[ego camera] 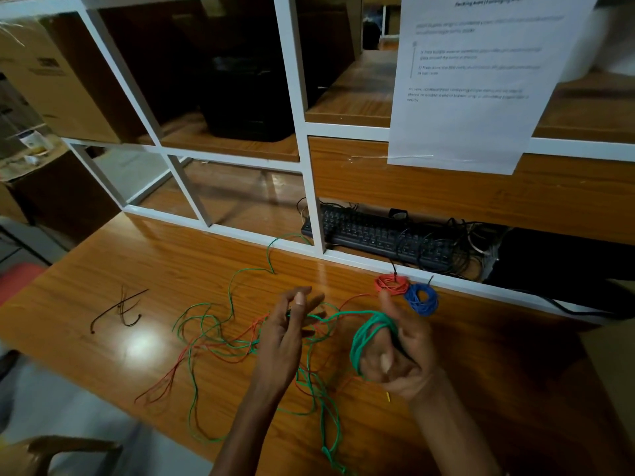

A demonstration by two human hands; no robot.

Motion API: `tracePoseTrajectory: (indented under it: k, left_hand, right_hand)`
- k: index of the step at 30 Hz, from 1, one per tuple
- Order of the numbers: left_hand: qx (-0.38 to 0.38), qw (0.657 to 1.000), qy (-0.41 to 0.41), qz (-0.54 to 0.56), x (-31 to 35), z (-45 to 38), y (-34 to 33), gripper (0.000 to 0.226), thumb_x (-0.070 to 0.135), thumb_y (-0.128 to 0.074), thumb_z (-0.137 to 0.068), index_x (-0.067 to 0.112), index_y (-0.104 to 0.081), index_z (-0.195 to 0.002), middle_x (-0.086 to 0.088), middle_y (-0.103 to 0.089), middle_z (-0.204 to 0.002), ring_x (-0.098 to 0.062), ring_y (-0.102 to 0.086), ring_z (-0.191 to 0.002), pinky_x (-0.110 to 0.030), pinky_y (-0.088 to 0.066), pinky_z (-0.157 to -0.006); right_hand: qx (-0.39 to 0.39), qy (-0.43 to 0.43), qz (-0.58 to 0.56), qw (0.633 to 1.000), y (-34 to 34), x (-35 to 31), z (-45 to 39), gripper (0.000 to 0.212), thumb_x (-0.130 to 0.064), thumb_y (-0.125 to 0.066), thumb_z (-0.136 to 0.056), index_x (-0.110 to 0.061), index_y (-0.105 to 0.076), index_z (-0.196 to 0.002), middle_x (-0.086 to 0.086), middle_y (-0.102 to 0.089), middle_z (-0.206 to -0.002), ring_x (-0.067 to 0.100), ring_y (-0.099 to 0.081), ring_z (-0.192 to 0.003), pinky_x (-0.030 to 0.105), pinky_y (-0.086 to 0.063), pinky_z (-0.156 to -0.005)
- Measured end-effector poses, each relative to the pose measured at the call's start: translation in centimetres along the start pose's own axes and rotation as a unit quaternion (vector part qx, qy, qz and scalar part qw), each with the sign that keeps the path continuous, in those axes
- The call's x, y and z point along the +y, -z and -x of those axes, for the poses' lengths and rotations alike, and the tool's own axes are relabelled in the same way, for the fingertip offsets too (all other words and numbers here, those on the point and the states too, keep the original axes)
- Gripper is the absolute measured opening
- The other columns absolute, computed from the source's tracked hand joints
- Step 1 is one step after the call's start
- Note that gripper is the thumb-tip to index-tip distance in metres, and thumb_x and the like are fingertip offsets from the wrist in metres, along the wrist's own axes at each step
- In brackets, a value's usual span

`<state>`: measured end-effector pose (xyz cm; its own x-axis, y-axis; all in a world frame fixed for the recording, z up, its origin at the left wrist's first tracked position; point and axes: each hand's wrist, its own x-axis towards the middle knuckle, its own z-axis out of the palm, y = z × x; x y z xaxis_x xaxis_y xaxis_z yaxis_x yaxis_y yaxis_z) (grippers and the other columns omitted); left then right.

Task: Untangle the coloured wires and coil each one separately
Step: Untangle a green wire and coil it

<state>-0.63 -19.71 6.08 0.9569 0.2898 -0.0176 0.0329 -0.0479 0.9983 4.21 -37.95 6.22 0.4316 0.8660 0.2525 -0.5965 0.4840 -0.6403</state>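
Note:
A green wire (pixel 369 333) is wound in several loops round the fingers of my right hand (pixel 400 355), which grips that coil. From the coil the green wire runs left to my left hand (pixel 290 329), whose fingers pinch the strand. Loose green wire (pixel 202 324) and a red wire (pixel 178 365) lie tangled across the wooden table (pixel 103 269), left of and below my hands. A coiled red wire (pixel 391 284) and a coiled blue wire (pixel 422 298) sit side by side at the table's back edge, just beyond my right hand.
Black twist ties (pixel 120 309) lie on the table's left part. A white shelf frame (pixel 311 187) stands behind the table, with a black keyboard (pixel 374 233) and dark cables under it. A printed sheet (pixel 470 80) hangs top right. A chair arm (pixel 68 448) is bottom left.

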Motion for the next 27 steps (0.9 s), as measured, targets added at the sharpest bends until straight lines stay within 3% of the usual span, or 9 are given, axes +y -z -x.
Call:
tracePoseTrajectory:
  k: [3,6,9,13,16,18,21,24,27]
  left_hand:
    - [-0.010,0.999,0.000,-0.035,-0.5,0.2,0.3,0.042,0.043,-0.044,-0.105,0.016,-0.077,-0.108,-0.002,-0.082,-0.099,-0.021,-0.080,-0.088,-0.026,-0.059,-0.070]
    - [-0.021,0.995,-0.041,-0.090,-1.7,0.5,1.2,0.026,0.032,-0.061,-0.102,0.017,-0.079,-0.091,0.000,-0.078,-0.081,-0.014,-0.075,-0.077,-0.034,-0.053,-0.063]
    - [-0.020,0.990,-0.088,-0.111,-1.2,1.1,1.0,0.015,0.026,-0.070,-0.097,0.021,-0.077,-0.085,0.008,-0.075,-0.077,-0.004,-0.068,-0.073,-0.029,-0.049,-0.062]
    - [-0.036,0.994,-0.075,-0.072,-0.6,1.0,0.7,0.010,0.023,-0.076,-0.093,0.021,-0.083,-0.087,0.002,-0.081,-0.090,-0.015,-0.077,-0.097,-0.030,-0.056,-0.083]
    - [-0.082,0.990,-0.106,-0.048,-0.2,1.1,1.2,0.008,0.014,-0.075,-0.093,0.014,-0.083,-0.091,-0.002,-0.082,-0.098,-0.016,-0.071,-0.121,-0.032,-0.053,-0.105]
    - [-0.094,0.987,-0.123,-0.045,0.4,1.5,0.9,0.009,0.011,-0.074,-0.093,0.015,-0.081,-0.090,-0.004,-0.082,-0.098,-0.015,-0.069,-0.125,-0.031,-0.053,-0.105]
    - [-0.087,0.983,-0.152,-0.060,1.2,1.3,0.4,0.011,0.009,-0.073,-0.096,0.014,-0.079,-0.089,-0.005,-0.082,-0.095,-0.016,-0.070,-0.123,-0.030,-0.053,-0.103]
    - [-0.043,0.984,-0.168,-0.046,2.0,1.0,0.5,0.017,0.008,-0.074,-0.095,0.020,-0.079,-0.084,-0.003,-0.081,-0.092,-0.015,-0.072,-0.118,-0.026,-0.055,-0.096]
    - [-0.035,0.980,-0.181,-0.070,2.4,1.2,0.4,0.012,0.011,-0.075,-0.095,0.015,-0.079,-0.084,-0.003,-0.081,-0.091,-0.015,-0.073,-0.117,-0.028,-0.055,-0.097]
  right_hand:
    - [-0.079,0.093,-0.154,0.981,-1.2,-2.6,0.5,0.076,-0.047,-0.027,-0.111,0.010,-0.074,-0.095,0.000,-0.024,-0.033,0.009,-0.018,-0.031,0.024,-0.019,-0.043]
    - [-0.024,0.124,-0.200,0.971,-0.1,-4.7,1.3,0.072,-0.044,-0.027,-0.112,0.011,-0.071,-0.100,-0.003,-0.022,-0.035,0.009,-0.018,-0.032,0.026,-0.021,-0.045]
    - [0.088,0.148,-0.187,0.967,0.5,-5.5,2.0,0.062,-0.040,-0.030,-0.113,0.009,-0.069,-0.114,-0.003,-0.028,-0.039,0.008,-0.023,-0.035,0.025,-0.030,-0.050]
    - [0.282,0.280,-0.205,0.895,0.8,-6.6,1.9,0.052,-0.031,-0.035,-0.112,0.009,-0.053,-0.140,-0.006,-0.063,-0.069,0.002,-0.053,-0.051,0.016,-0.047,-0.060]
    - [0.367,0.349,-0.213,0.836,2.4,-8.0,2.8,0.050,-0.024,-0.042,-0.109,0.008,-0.039,-0.146,0.008,-0.073,-0.113,0.013,-0.073,-0.094,0.022,-0.057,-0.081]
    - [0.412,0.331,-0.195,0.826,3.4,-8.1,3.2,0.041,-0.024,-0.043,-0.108,0.003,-0.049,-0.138,0.018,-0.065,-0.134,0.023,-0.067,-0.121,0.029,-0.057,-0.097]
    - [0.485,0.299,-0.110,0.814,4.2,-6.8,2.2,0.036,-0.023,-0.040,-0.109,0.001,-0.049,-0.135,0.024,-0.051,-0.148,0.028,-0.051,-0.139,0.032,-0.043,-0.112]
    - [0.546,0.268,-0.022,0.793,5.3,-6.2,1.4,0.053,-0.026,-0.039,-0.110,0.001,-0.030,-0.155,0.024,-0.039,-0.158,0.029,-0.037,-0.149,0.035,-0.027,-0.124]
    - [0.626,0.210,0.090,0.746,6.2,-5.6,0.7,0.045,-0.028,-0.045,-0.109,0.004,-0.044,-0.142,0.028,-0.046,-0.152,0.035,-0.045,-0.143,0.043,-0.034,-0.122]
